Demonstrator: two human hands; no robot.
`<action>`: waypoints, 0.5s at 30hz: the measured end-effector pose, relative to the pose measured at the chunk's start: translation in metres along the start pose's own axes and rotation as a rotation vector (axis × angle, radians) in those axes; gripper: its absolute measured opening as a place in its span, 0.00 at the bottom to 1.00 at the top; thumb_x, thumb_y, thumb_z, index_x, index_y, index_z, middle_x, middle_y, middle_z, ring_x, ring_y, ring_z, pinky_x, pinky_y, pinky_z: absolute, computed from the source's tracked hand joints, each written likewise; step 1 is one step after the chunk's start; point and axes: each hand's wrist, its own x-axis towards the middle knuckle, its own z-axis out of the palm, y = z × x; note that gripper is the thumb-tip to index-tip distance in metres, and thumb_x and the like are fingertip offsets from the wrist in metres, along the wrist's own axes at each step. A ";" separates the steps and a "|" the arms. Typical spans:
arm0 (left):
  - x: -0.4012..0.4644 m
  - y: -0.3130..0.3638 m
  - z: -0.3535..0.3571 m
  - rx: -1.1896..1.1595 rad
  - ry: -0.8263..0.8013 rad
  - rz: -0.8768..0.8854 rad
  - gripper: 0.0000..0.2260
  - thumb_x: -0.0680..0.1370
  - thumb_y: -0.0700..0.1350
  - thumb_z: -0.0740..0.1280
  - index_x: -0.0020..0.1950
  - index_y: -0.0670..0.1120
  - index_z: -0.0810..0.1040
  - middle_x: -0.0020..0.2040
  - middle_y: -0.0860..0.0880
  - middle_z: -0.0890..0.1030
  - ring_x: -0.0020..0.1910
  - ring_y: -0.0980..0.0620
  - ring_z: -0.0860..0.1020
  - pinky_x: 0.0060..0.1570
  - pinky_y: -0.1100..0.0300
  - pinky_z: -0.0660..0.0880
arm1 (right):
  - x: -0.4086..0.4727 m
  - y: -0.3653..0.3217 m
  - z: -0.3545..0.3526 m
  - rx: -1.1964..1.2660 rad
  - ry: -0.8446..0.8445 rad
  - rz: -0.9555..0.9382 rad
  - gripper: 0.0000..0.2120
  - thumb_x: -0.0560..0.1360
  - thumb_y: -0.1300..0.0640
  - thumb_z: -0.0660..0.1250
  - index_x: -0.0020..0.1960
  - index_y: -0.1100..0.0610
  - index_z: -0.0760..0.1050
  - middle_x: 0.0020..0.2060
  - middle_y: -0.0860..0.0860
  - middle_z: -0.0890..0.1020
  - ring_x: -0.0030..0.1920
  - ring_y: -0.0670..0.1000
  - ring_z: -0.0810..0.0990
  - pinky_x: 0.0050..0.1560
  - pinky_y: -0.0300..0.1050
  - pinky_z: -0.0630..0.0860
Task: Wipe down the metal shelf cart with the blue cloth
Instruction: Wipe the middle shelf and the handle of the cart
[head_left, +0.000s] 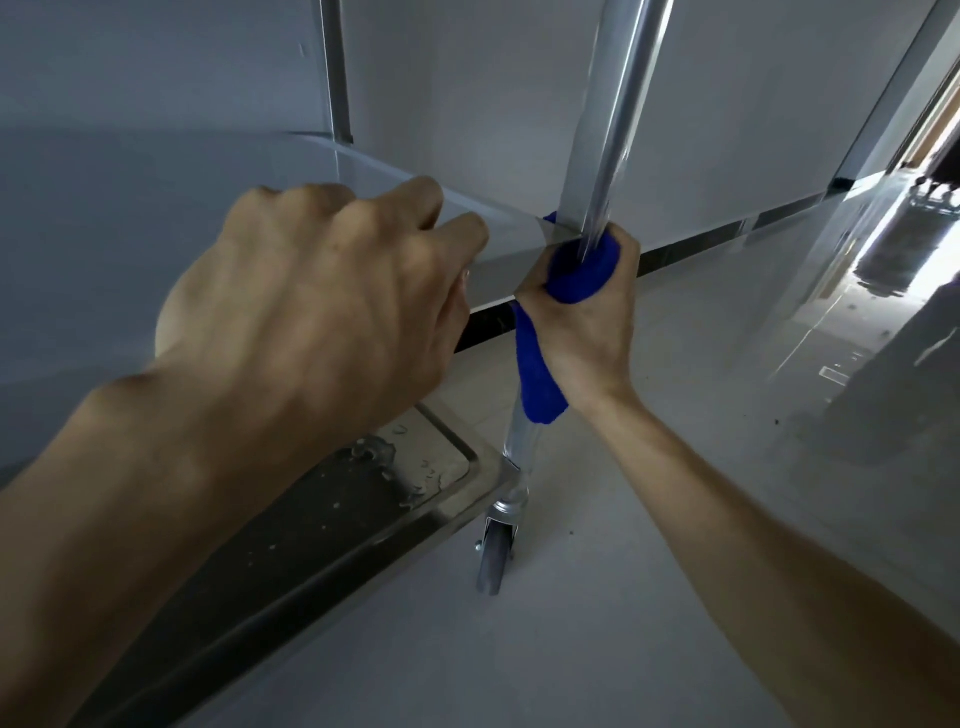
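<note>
Both of our hands are on the metal shelf cart: our right hand is curled tight round the blue cloth, which wraps the cart's corner post just where it meets the middle shelf, a loose tail of cloth hanging down along the post; our left hand holds the front edge of that middle shelf, fingers bent over the rim, steadying the frame. We judge the risk lies in the caster wheel: a hard stroke up or down the post could roll the cart away across the smooth tiled floor if our left hand slackens. The shelf corner also sits touching the cloth, so a slide upward may snag the fabric or scrape our knuckles on the metal edge. Water droplets lie on the bottom shelf, not yet dried. Behind stands a pale wall with a dark skirting strip; a bright doorway opens far right.
</note>
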 end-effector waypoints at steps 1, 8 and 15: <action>0.000 0.000 0.001 0.004 0.003 0.000 0.11 0.80 0.49 0.57 0.52 0.47 0.78 0.42 0.46 0.76 0.32 0.40 0.76 0.31 0.58 0.54 | -0.004 0.005 0.002 0.021 0.011 0.014 0.33 0.63 0.51 0.75 0.65 0.50 0.66 0.50 0.46 0.82 0.46 0.48 0.85 0.45 0.52 0.84; 0.000 0.001 0.003 0.009 0.006 0.034 0.12 0.81 0.47 0.57 0.53 0.45 0.78 0.42 0.44 0.76 0.31 0.40 0.75 0.31 0.57 0.56 | -0.016 0.038 0.009 0.042 0.084 0.047 0.33 0.66 0.51 0.78 0.65 0.44 0.64 0.53 0.43 0.82 0.48 0.48 0.85 0.44 0.49 0.85; -0.001 -0.001 0.006 0.026 0.032 0.075 0.12 0.81 0.47 0.57 0.53 0.44 0.78 0.41 0.44 0.77 0.29 0.39 0.75 0.30 0.58 0.56 | -0.089 0.106 -0.007 -0.024 -0.184 0.498 0.24 0.69 0.57 0.76 0.57 0.43 0.66 0.39 0.57 0.83 0.32 0.59 0.84 0.29 0.62 0.82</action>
